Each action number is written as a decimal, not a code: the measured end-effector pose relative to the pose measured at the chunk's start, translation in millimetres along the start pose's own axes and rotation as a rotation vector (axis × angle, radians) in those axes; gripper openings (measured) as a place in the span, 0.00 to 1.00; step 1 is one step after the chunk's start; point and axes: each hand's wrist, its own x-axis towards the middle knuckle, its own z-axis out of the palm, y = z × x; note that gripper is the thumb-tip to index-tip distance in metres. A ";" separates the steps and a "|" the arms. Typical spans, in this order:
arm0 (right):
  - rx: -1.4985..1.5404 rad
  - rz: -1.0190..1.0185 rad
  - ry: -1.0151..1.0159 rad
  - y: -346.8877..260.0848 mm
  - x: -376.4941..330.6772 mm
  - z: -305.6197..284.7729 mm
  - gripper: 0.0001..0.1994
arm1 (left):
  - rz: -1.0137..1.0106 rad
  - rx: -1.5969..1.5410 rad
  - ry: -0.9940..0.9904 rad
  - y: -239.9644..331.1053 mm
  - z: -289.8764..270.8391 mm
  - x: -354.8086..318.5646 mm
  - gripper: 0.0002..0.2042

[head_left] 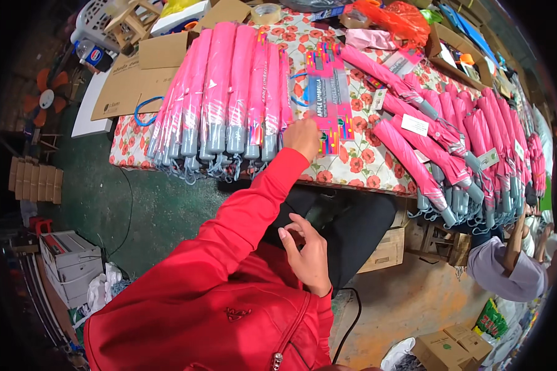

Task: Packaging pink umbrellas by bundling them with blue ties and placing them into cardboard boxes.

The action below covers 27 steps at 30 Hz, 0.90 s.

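Observation:
My left hand (302, 139) reaches across to the table's front edge, its fingers curled against the lower left side of a stack of flat printed plastic sleeves (330, 99). Its fingertips are hidden, so what they pinch does not show. To its left lies a thick row of folded pink umbrellas (229, 86) in clear plastic, grey handles toward me. My right hand (307, 255) hovers over my lap, fingers loosely bent and thumb apart, holding nothing. On the right side of the table, folded pink umbrellas (427, 142) without clear sleeves lie piled, some with white tags.
A flowered cloth (359, 164) covers the table. Cardboard (130, 86), a tape roll (266, 13), a red plastic bag (399, 25) and an open box (458, 59) line its back. Another person (507, 266) is at the right. A fan (46, 93) stands left.

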 end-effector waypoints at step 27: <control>-0.179 -0.105 0.171 9.1 -26.8 -17.2 0.17 | 0.292 -0.432 0.018 12.3 -24.6 -34.6 0.08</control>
